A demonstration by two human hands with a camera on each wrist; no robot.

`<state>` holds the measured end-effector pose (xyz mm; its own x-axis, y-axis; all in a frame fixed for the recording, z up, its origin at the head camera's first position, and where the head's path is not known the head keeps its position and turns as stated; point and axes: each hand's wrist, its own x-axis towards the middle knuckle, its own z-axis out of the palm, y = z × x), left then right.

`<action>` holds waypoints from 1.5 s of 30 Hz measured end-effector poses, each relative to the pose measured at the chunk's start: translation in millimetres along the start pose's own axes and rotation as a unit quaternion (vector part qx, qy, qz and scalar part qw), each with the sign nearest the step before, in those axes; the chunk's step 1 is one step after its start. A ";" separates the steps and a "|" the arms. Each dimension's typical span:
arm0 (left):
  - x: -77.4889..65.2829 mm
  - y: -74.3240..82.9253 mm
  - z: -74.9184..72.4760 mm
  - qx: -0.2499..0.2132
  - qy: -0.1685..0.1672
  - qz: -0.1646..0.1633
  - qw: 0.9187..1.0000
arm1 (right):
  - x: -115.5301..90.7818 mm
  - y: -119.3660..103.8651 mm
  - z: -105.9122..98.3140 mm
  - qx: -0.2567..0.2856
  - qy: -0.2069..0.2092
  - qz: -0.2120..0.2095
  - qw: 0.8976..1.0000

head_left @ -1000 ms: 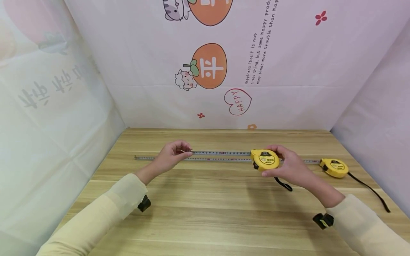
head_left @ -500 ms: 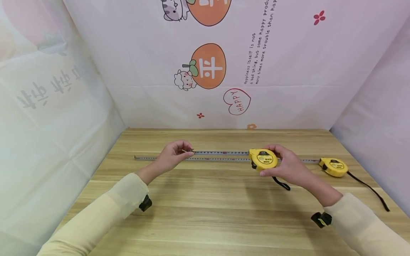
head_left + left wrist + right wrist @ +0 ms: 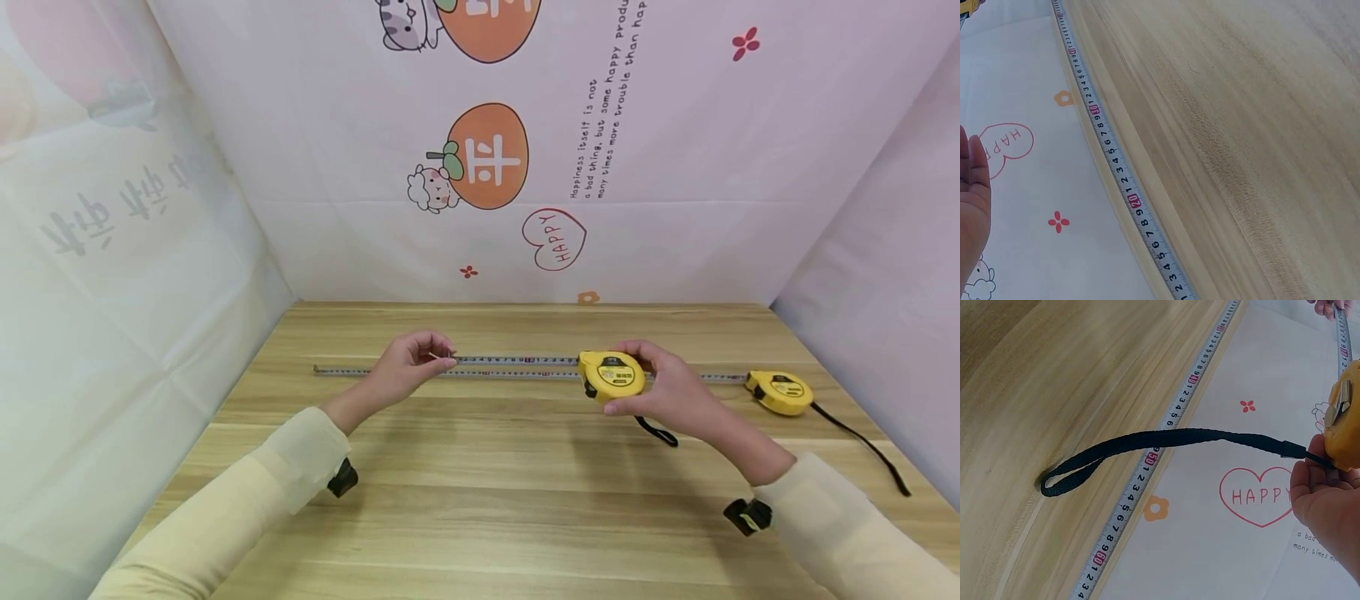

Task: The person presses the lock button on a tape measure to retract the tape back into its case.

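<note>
My right hand [image 3: 670,382] grips a yellow tape measure [image 3: 615,377] by its case, raised over the table. Its black wrist strap [image 3: 1147,439] hangs in a loop. From the case a blade [image 3: 517,360] runs left to my left hand [image 3: 408,367], which pinches its end between thumb and fingers. Behind and below lies a second blade [image 3: 345,370], pulled out along the table, with its yellow tape measure [image 3: 782,392] at the right. In the left wrist view, the left hand [image 3: 972,194] is only partly in frame, at the left edge.
The wooden table [image 3: 480,517] stretches toward me. A printed white cloth [image 3: 660,167] rises behind its far edge, with plain cloth sides left and right. The second tape measure's black strap [image 3: 862,442] trails toward the right edge.
My right hand has moved slightly left with the tape measure, and the left hand slightly right. The blade between them shows a little shorter. The second tape measure stays put.
</note>
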<state>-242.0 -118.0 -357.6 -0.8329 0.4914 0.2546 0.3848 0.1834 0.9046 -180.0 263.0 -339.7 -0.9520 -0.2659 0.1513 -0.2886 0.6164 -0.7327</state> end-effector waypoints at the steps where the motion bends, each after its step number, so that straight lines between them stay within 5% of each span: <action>1: -0.1 -0.1 0.2 0.001 0.000 0.000 1.000 | 0.0 -0.3 0.3 0.002 -0.001 0.000 1.000; 45: 2.9 5.4 9.1 -0.003 -0.012 -0.005 1.000 | 2.6 -12.8 9.9 0.013 -0.011 -0.012 1.000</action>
<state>-238.7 -107.9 -355.1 -0.8264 0.5102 0.2381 0.3750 0.1834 0.9087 -177.8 247.0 -336.5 -0.9424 -0.2970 0.1535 -0.3077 0.5910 -0.7456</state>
